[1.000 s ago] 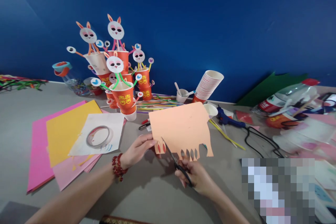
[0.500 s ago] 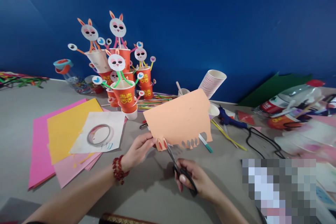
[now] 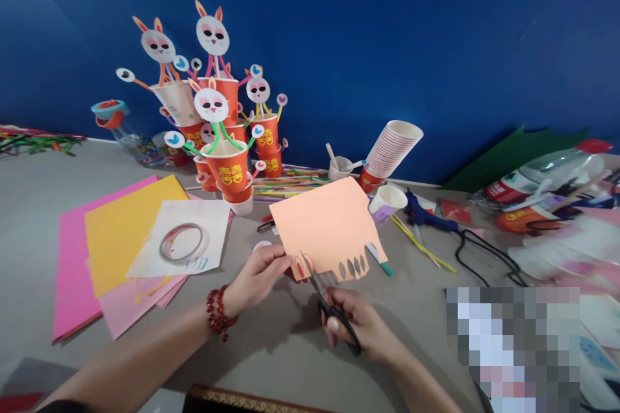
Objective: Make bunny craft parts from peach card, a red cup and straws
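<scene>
Nearest us: right hand (image 3: 362,330), fingers curled shut through the black handles of the scissors (image 3: 333,306), blades a little apart w/ tips at the lower edge of the peach paper (image 3: 324,222). Left hand (image 3: 256,274), red bead bracelet (image 3: 217,313) on the wrist, pinches the sheet's lower-left corner btw thumb and fingertips, right beside two small drawn ear shapes. Paper is held tilted above the grey table (image 3: 271,355), centre of view; bottom edge already has several leaf-shaped cut-outs. Left of the hands: tape roll (image 3: 183,242) on a white sheet (image 3: 213,216), over yellow card (image 3: 121,232) and pink card (image 3: 72,271). Right, further back: blue glue gun (image 3: 426,216) w/ black cord. Behind the paper: tilted cup stack (image 3: 390,151) and a cluster of bunny cups (image 3: 227,171) against the blue wall (image 3: 411,32).
</scene>
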Tool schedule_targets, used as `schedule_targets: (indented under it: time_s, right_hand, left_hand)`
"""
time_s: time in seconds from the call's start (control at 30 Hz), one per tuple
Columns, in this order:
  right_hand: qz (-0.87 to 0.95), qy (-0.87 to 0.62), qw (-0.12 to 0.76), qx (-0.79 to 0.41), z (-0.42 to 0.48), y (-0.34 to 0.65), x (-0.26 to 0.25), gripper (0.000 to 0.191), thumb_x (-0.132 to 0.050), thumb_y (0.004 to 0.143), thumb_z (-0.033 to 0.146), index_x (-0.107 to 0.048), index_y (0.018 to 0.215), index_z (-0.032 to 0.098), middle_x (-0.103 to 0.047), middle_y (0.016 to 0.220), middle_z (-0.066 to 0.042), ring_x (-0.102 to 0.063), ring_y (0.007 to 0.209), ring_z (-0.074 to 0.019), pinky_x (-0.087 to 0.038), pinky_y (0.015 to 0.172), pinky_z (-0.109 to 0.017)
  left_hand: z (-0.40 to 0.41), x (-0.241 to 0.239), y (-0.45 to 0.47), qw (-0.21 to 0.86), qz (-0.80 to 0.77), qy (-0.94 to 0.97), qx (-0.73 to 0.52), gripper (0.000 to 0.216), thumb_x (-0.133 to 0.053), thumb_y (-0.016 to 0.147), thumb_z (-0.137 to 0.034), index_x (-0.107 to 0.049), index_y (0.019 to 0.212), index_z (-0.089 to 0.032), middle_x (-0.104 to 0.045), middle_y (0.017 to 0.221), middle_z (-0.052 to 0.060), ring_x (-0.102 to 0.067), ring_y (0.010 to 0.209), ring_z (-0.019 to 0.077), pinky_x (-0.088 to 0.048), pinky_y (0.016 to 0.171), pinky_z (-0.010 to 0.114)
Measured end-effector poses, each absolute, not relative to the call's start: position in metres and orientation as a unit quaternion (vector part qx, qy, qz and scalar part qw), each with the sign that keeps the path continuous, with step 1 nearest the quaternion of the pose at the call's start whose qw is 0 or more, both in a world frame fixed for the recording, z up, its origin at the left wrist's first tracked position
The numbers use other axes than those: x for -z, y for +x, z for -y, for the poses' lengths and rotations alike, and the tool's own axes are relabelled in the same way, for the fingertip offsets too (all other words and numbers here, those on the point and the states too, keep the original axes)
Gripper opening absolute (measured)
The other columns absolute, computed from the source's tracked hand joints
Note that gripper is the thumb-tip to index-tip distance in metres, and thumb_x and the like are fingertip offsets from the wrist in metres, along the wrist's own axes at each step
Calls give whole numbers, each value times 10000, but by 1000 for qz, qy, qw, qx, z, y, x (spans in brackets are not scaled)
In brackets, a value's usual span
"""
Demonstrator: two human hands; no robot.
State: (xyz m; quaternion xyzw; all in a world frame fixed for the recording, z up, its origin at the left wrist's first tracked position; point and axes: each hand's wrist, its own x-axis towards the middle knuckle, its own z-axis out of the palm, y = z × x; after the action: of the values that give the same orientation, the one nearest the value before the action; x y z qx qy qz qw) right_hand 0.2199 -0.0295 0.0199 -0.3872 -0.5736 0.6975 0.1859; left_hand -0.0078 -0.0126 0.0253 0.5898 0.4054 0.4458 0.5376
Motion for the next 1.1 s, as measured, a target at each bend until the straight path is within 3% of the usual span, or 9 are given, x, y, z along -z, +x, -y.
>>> schedule_targets:
  time_s: [0.23, 0.47, 1.1]
  right_hand:
    - [579, -390, 189, -691, 29, 220, -21, 637, -614, 653, 816, -425, 699, 209, -487, 556, 48, -495, 498, -112, -382, 504, -231]
    - [570, -390, 182, -700, 29, 220, -21, 642, -633, 633, 813, -446, 709, 204, -495, 557, 54, -500, 480, -108, -385, 508, -232]
    - [574, -383, 179, -701, 29, 220, -19, 630, -625, 652, 806, -429, 706, 210, -489, 531, 62, -477, 473, -103, -334, 502, -224]
  left_hand:
    - [12, -32, -9, 514, -407, 619, -433, 333, -458, 971, -281, -759, 927, -144, -768, 919, 81, -682, 811, 200, -505, 776, 259]
    - [11, -24, -9, 509, -417, 607, -445, 299, -491, 957, -292, -740, 1027, -143, -747, 1093, 92, -685, 899, 220, -507, 794, 262]
    - [11, -24, -12, 512, -410, 619, -431, 317, -475, 968, -303, -741, 1014, -136, -756, 1045, 93, -682, 914, 224, -504, 813, 267]
